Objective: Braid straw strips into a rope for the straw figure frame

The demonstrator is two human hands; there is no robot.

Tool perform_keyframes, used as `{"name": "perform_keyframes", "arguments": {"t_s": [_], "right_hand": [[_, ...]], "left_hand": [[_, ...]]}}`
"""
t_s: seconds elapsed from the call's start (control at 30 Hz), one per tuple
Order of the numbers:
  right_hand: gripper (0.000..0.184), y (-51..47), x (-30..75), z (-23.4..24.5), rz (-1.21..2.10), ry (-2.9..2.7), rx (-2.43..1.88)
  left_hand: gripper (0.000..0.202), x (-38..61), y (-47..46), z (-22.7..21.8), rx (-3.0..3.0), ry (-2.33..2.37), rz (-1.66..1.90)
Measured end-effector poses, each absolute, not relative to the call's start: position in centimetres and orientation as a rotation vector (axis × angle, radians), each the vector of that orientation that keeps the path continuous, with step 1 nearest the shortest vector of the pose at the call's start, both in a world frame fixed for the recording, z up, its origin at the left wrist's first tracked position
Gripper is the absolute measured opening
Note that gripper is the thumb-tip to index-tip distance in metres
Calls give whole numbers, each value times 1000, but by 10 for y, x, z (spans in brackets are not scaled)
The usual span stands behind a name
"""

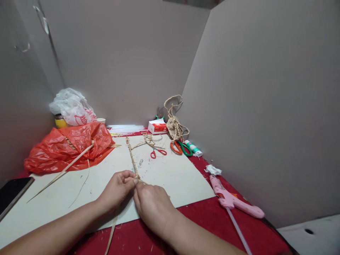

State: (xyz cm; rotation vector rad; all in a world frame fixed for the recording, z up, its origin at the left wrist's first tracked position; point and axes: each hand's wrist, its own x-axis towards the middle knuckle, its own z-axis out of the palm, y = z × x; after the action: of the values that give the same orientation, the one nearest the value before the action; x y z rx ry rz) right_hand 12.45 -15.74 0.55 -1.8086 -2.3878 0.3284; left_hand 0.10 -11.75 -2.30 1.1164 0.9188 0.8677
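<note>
A thin braided straw cord point(132, 156) runs down the white sheet point(191, 179) to my two hands, which meet at its near end. My left hand point(119, 186) pinches that end between thumb and fingertips. Right beside it, my right hand point(152, 200) is closed with its back toward me; its fingertips are mostly hidden, with a short bit of straw showing above its knuckles. A loose flat straw strand point(112, 233) hangs over the near edge below my hands. Farther off, a small tangle of braid point(149, 140) lies by red-handled scissors point(158, 152).
At left are a red plastic bag point(79, 141) holding straw, a phone point(14, 193) and a white bag point(73, 104). Glue sticks point(126, 129), a tissue box point(157, 126) and a braid coil point(175, 128) line the back. A pink glue gun point(231, 198) lies right.
</note>
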Motion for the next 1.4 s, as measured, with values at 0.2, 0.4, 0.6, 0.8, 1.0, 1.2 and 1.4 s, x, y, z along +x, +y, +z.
{"name": "perform_keyframes", "arguments": {"t_s": [0.2,0.4,0.6,0.8,1.0,1.2,1.4], "right_hand": [[36,-166,146,21,372,-2270,-1580],[29,-129,158,16,940,-1732,-1424],[39,-122,145,0,1585,-1584,-1314],[35,-119,154,-3,1690,-1581,-1343],[23,-116,156,-8,1827,-1469,-1277],[29,-118,161,-9,1680,-1568,-1310],[31,-126,172,-12,1185,-1761,-1446]], "left_hand": [[23,-1,-115,-15,1000,880,865],[29,-10,-106,-11,999,768,757],[31,-11,-105,-18,1025,785,766],[32,-9,-106,-19,1045,783,783],[33,-11,-105,-17,1062,794,737],[32,-11,-105,-16,1045,801,683],[26,-8,-107,-12,1038,837,700]]}}
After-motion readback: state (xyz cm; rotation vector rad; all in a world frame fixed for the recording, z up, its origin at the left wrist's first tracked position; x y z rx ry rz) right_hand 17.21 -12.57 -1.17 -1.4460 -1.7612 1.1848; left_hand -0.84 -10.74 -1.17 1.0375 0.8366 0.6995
